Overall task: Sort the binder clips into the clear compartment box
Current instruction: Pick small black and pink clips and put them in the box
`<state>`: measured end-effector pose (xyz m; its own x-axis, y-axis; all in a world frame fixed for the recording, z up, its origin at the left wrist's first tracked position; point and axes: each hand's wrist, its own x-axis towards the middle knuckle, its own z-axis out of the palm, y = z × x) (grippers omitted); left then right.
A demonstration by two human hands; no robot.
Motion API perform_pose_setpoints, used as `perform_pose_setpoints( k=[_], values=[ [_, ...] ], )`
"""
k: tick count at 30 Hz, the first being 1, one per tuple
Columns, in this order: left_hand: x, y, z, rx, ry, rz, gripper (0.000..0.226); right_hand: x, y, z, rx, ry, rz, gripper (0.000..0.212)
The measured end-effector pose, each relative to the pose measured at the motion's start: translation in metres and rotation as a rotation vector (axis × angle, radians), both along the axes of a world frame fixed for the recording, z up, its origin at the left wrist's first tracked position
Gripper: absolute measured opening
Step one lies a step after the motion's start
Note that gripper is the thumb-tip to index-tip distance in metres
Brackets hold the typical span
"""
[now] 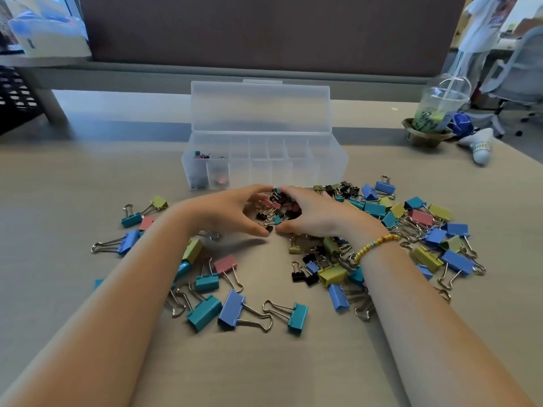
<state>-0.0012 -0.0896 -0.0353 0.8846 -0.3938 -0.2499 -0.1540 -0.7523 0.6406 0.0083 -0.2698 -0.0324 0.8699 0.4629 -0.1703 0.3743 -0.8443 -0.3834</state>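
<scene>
A clear compartment box [320,163] stands open on the table, lid [260,107] upright behind it. Its two leftmost compartments hold a few small clips [219,180]. Just in front of the box lies a heap of small binder clips [279,205], black, pink and teal. My left hand [226,211] and my right hand [318,214] curve round this heap from either side, thumbs nearly meeting at its near edge. Large binder clips in blue, teal, yellow and pink lie scattered to the left [232,309] and to the right [426,220].
A plastic cup with a green drink and straw [437,110] stands in a holder at the back right, a white shuttlecock [479,146] beside it. A dark partition runs behind the table. A black mesh item [14,95] is at far left.
</scene>
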Motion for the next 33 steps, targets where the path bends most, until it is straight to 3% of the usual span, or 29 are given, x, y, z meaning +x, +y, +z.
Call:
perform_pose_setpoints(
  k=[4, 7, 13, 17, 20, 26, 29, 33],
  values=[
    [-0.001, -0.001, -0.003, 0.041, -0.013, -0.011, 0.100, 0.000, 0.002, 0.002, 0.054, 0.057, 0.035, 0.079],
    [0.000, -0.003, -0.007, 0.044, -0.083, 0.012, 0.094, 0.001, 0.003, 0.002, 0.065, 0.063, 0.024, 0.075],
    [0.001, -0.001, -0.008, 0.014, -0.129, 0.037, 0.087, 0.002, 0.005, 0.000, 0.066, 0.038, 0.009, 0.086],
    [0.000, 0.001, -0.009, 0.039, -0.136, 0.026, 0.084, -0.001, 0.007, 0.001, 0.090, 0.056, 0.019, 0.071],
    [0.001, 0.004, -0.010, 0.000, -0.163, 0.071, 0.079, -0.002, 0.008, 0.000, 0.077, 0.015, 0.020, 0.074],
    [-0.003, 0.011, -0.006, 0.089, -0.121, 0.042, 0.088, -0.003, 0.008, 0.000, 0.042, 0.004, 0.024, 0.079],
    [-0.004, 0.017, -0.004, 0.177, -0.085, 0.015, 0.079, -0.005, 0.008, -0.002, 0.013, 0.031, 0.021, 0.080],
    [-0.004, 0.018, -0.004, 0.142, -0.113, 0.029, 0.069, -0.005, 0.011, -0.004, 0.029, -0.008, 0.033, 0.076]
  ],
)
